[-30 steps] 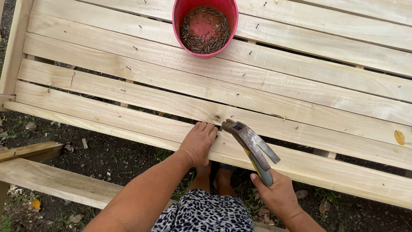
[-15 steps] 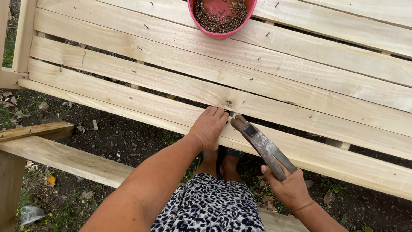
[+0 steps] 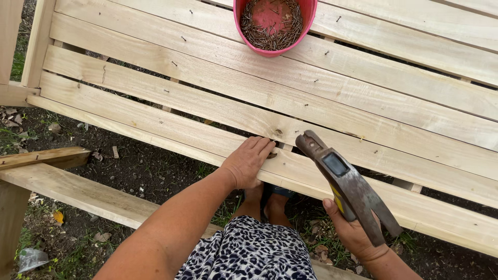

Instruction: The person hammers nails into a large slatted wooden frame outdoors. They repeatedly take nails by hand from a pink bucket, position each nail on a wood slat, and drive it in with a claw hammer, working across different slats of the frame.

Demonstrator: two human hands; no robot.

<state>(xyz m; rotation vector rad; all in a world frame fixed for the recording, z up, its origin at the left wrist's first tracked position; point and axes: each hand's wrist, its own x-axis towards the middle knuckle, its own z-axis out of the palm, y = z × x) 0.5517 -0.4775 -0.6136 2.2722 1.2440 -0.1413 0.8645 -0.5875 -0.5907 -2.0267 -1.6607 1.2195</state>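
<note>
Left hand (image 3: pixel 248 163): lay palm down on the near slat (image 3: pixel 171 136), fingers stretched flat toward the gap, tips pressed at a small dark nail (image 3: pixel 272 155); whether pinched or only steadied could not be told.
Right hand (image 3: pixel 351 232): closed round the lower handle of the hammer (image 3: pixel 346 185), near and to the right of the left hand.
Hammer: held raised over the slats, head up-left, just right of the left fingertips and apart from them; grey rusty head, worn handle with a yellow patch.
Nail: at the gap beyond the near slat, right at the left fingertips, partly hidden by them.
Tabletop (image 3: pixel 363 111): pale wooden slats running left to right with narrow gaps, several nail heads showing farther out from the hands.
Bowl (image 3: pixel 244 26): red, round, full of loose nails, stood on the far slats well beyond the left hand.
Bench (image 3: pixel 78 189): plank lower down, left of the left forearm.
Ground (image 3: pixel 150 168): dark soil with bits of grass and litter, beneath the arms.
Clothing (image 3: pixel 249 254): black-and-white spotted fabric, between the forearms, at the lower edge.
</note>
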